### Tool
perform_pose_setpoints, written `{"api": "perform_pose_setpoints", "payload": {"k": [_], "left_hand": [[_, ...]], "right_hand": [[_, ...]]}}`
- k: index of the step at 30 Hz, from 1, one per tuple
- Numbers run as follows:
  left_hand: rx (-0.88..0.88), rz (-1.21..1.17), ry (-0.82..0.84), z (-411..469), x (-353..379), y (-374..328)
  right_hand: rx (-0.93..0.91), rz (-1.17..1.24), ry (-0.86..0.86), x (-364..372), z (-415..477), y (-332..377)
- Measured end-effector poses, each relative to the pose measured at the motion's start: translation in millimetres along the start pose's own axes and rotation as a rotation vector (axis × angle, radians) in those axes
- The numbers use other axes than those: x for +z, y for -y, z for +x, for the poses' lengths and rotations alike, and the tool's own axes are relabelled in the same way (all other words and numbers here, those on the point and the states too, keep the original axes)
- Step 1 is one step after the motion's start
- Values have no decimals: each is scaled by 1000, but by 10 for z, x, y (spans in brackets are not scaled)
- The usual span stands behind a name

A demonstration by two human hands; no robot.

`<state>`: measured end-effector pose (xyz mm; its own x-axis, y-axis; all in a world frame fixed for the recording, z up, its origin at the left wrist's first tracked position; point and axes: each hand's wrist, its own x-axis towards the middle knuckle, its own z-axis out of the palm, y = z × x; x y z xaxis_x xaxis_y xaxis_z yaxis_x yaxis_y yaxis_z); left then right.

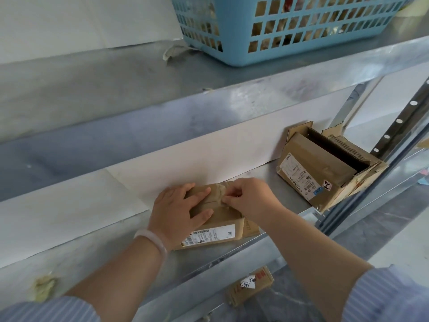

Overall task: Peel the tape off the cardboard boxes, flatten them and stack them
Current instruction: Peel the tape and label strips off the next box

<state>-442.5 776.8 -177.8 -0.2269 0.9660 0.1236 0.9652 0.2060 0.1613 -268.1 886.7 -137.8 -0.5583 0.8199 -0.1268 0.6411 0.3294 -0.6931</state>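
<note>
On a steel shelf [260, 176], you pin a small cardboard box [218, 231] with your left hand [178, 210] spread flat, while your right hand [250, 196] appears to pinch the wrinkled tape [219, 196] on top. Peeling is under way; next comes a steady pull. An open box [320, 173] waits at right, clear of your hands; a blue basket [301, 31] sits overhead.

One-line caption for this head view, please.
Left hand steadies a small cardboard box on a metal shelf while the right hand pinches its tape.

The left hand [178, 212] lies flat, fingers straight; the right hand [249, 197] pinches crumpled brown tape [219, 192] with curled fingertips.
</note>
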Motion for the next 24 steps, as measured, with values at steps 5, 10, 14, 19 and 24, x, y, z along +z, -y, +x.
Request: {"api": "perform_pose_setpoints", "payload": {"k": [5, 10, 14, 19, 24], "left_hand": [[-6, -7, -12, -5, 25, 8], [-2, -34, -15, -11, 45, 19], [-47, -82, -23, 12, 18, 1], [-25, -65, 1, -9, -13, -10], [1, -193, 87, -16, -115, 74]], "right_hand": [[-43, -161, -63, 74, 4, 100], [-188, -258, -81, 118, -57, 71], [-376, -512, -101, 291, -150, -19], [-231, -436, -84, 259, -139, -62], [-348, -555, -117, 218, -129, 62]]}}
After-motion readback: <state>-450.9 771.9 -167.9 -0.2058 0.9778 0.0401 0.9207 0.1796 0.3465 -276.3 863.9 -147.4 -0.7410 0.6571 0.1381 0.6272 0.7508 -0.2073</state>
